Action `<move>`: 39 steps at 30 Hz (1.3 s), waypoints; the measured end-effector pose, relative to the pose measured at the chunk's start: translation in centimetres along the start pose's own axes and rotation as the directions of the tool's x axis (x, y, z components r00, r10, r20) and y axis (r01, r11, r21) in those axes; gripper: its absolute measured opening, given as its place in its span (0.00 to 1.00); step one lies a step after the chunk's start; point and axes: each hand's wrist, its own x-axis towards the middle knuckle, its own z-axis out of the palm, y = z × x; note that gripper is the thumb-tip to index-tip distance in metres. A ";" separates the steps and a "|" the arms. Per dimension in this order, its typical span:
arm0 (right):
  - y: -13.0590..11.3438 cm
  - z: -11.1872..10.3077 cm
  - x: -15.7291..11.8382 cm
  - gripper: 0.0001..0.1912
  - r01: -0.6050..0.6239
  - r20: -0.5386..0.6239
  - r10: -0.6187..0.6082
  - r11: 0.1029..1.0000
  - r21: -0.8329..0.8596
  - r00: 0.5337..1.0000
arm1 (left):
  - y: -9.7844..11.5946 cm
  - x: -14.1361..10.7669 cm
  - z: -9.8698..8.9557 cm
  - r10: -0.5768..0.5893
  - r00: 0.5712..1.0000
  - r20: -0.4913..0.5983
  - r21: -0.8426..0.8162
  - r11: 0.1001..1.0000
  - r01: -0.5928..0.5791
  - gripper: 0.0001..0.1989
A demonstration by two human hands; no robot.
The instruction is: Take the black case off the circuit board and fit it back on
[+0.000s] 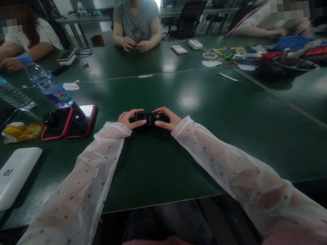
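Observation:
A small black handheld device (150, 119) with a dark screen and tiny light markings lies sideways between my hands, just above or on the green table; I cannot tell which. My left hand (131, 119) grips its left end, thumb on the front by the screen. Its right end is held by my right hand (167, 118), with the thumb near a small light square mark. The far side of the device is hidden. Sheer white dotted sleeves cover both my forearms.
Left of my hands lie two red-edged phones (83, 121), a yellow packet (23, 131), a white power bank (13, 177) and water bottles (50, 86). A wrench (229, 77) and a cable pile (285, 55) lie right. Several people sit around the table (157, 170).

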 end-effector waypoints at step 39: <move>-1.0 -0.5 0.4 0.25 -0.175 0.013 0.177 0.954 0.242 0.984 | 0.6 -0.4 -1.0 0.072 0.987 0.147 0.093 0.992 -0.086 0.39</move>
